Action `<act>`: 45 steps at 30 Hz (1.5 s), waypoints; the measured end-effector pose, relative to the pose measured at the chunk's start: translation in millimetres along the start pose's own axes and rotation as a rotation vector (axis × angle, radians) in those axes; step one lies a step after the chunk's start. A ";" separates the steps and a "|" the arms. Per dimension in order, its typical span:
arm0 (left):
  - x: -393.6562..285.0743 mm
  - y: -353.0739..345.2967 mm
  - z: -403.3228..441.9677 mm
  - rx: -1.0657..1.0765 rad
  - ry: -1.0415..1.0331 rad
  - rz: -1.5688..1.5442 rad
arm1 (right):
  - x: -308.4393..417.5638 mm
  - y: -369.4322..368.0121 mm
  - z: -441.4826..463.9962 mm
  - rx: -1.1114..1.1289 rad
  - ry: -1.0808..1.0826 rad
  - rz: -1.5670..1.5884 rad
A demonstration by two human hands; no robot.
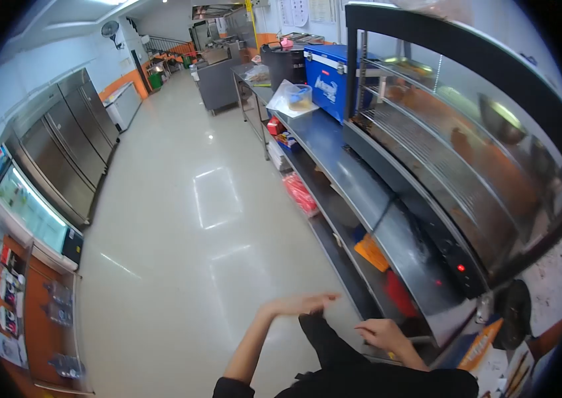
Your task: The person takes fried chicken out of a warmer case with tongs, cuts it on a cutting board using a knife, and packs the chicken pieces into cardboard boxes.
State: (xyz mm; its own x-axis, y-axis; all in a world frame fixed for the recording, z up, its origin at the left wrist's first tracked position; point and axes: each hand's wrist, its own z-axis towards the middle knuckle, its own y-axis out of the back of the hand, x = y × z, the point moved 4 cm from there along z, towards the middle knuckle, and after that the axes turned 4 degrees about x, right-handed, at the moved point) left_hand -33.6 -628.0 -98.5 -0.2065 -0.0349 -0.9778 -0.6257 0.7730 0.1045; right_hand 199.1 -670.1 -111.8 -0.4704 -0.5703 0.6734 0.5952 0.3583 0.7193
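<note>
My left hand (304, 304) is stretched out to the right in front of me, slightly blurred, its fingers extended and holding nothing I can see. Just below it is the tip of a black piece of my clothing (327, 338); I cannot tell whether the hand touches it. My right hand (385, 333) is beside the lower end of the steel counter (354, 176), fingers curled in, with nothing visible in them. Nearest to it on the lower shelf are a red item (400, 294) and an orange item (372, 252).
A glass warming cabinet (440, 139) stands on the counter at right, beyond it a blue cooler box (329, 79) and a plastic tub (299, 98). Steel refrigerators (68, 132) and a display fridge (32, 205) line the left wall. Shiny floor (161, 219) runs between.
</note>
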 end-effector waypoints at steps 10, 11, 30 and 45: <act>373.1 157.0 -161.5 -1.490 1.040 -0.340 | -79.7 13.1 306.0 -0.147 0.069 0.176; 374.2 157.1 -164.3 -1.421 1.113 -0.399 | -91.5 7.6 332.2 -0.146 0.048 0.196; 432.4 607.2 -161.5 -1.486 0.986 -0.438 | -287.9 -157.6 813.5 0.581 -0.213 -0.032; 481.6 1041.1 -27.3 -1.084 0.694 -0.216 | -463.1 -209.6 1213.3 0.438 -0.259 0.124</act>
State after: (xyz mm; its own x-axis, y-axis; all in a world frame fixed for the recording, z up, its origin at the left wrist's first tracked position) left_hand -805.0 142.7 -455.6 -0.1648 -0.6630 -0.7303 -0.9122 -0.1791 0.3685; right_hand -498.2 415.8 -367.1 -0.5923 -0.3228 0.7382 0.3544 0.7185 0.5985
